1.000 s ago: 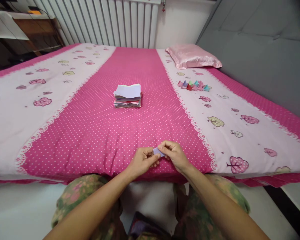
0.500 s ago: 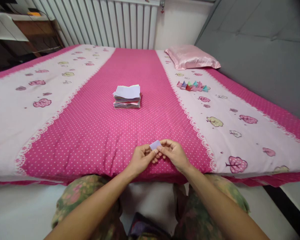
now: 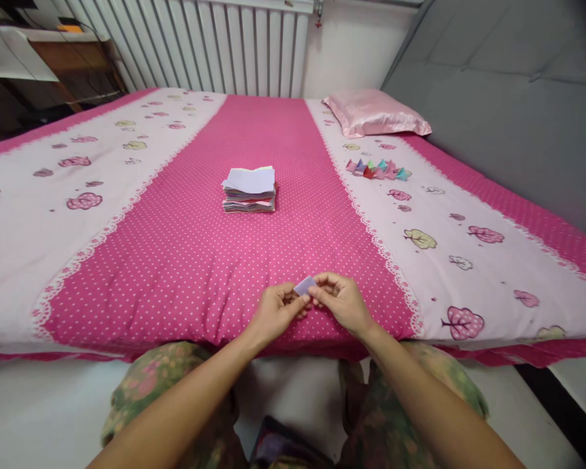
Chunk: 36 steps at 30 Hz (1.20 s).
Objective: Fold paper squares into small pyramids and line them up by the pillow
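A small folded piece of pale lilac paper [image 3: 304,285] is pinched between both my hands just above the near edge of the bed. My left hand [image 3: 276,311] grips its left side with thumb and fingers closed. My right hand [image 3: 340,301] holds its right side, fingers curled. A stack of coloured paper squares [image 3: 249,189] with a white sheet on top lies on the pink dotted strip of the bedspread [image 3: 185,260], farther away. A row of several small folded paper shapes [image 3: 377,169] lies to the right, below the pillow.
A pink satin pillow [image 3: 374,113] lies at the far right by the grey padded headboard [image 3: 508,98]. A white radiator [image 3: 200,42] lines the far wall. A wooden shelf unit [image 3: 43,65] stands at the far left. My knees in patterned trousers [image 3: 166,384] are below the bed edge.
The lilac paper was first low and half hidden between my fingers; it now sits raised and tilted between both hands. My hands stayed in nearly the same place.
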Available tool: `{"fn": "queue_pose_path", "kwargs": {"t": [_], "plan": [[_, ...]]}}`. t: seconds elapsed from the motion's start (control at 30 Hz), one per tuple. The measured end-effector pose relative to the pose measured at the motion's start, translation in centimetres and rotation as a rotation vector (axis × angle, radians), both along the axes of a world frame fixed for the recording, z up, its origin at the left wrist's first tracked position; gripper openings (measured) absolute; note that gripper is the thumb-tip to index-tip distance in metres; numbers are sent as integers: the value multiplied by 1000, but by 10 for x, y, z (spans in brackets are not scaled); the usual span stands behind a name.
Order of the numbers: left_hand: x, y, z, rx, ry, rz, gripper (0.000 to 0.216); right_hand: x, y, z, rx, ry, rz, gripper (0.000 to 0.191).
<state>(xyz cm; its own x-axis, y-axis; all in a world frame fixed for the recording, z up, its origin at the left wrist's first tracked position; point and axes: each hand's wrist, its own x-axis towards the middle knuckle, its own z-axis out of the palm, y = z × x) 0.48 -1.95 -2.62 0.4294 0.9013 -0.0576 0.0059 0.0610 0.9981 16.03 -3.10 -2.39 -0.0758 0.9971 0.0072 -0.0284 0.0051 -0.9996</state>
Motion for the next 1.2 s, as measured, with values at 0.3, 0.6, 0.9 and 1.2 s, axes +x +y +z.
{"fn": "queue_pose_path", "kwargs": {"t": [0.3,0.6,0.9,1.2], "plan": [[-9,3,9,588,375,273,26,2,1,6,278,-336,-123,10],[-7,5,8,684,357,292,11,0,2,3,289,-390,-85,11],[-3,5,3,465,267,308,19,0,1,6,255,-445,-152,13],[1,7,6,498,287,299,13,5,1,6,251,-502,-174,13]]}}
